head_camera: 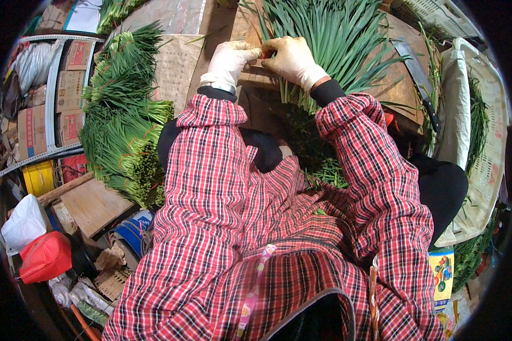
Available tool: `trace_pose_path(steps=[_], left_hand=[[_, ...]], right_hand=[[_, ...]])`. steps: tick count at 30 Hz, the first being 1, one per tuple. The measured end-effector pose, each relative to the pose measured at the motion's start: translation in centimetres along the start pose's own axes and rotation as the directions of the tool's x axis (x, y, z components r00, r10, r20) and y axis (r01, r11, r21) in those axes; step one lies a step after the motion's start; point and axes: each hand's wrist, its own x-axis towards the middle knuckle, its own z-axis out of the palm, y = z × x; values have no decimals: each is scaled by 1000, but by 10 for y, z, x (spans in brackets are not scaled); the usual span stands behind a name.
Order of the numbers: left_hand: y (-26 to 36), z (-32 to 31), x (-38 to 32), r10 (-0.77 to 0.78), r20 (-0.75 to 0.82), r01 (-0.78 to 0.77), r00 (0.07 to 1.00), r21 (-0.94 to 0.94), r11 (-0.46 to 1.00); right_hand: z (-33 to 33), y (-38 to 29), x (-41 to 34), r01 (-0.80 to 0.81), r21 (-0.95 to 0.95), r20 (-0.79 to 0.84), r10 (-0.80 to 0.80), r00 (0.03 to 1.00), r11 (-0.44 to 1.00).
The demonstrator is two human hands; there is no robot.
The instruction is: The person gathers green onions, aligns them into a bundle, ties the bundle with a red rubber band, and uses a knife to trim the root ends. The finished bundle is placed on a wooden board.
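My left hand [231, 63], in a pale glove, has its fingertips drawn together near the wooden work surface. Whether it grips anything is hard to see. Close against it, my gloved right hand [295, 59] pinches a small red-orange item, apparently a band [267, 54]. Behind and beside my right hand lies a loose heap of long green garlic chives [330, 36], leaves fanning away from me and pale stems towards me. A cleaver-like knife [411, 70] with a black handle rests on the round wooden board [405, 100] to the right.
Tied chive bundles [130, 145] are piled on the left, beside a flattened sack [177, 64]. Metal shelving [51, 98] with cardboard boxes [71, 89] stands beyond. At the right is a white plastic crate [488, 179] with more greens. A small wooden board [94, 204] lies lower left.
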Motion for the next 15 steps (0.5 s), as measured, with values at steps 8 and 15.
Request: trace_pose_path(steps=[8, 15], left_hand=[[0, 2, -3, -92, 48, 100, 995, -212, 972], [-1, -1, -4, -205, 45, 210, 978, -222, 952]], right_hand=[[2, -2, -2, 23, -237, 11, -21, 1000, 971], [-7, 7, 2, 36, 16, 122, -38, 992, 999]])
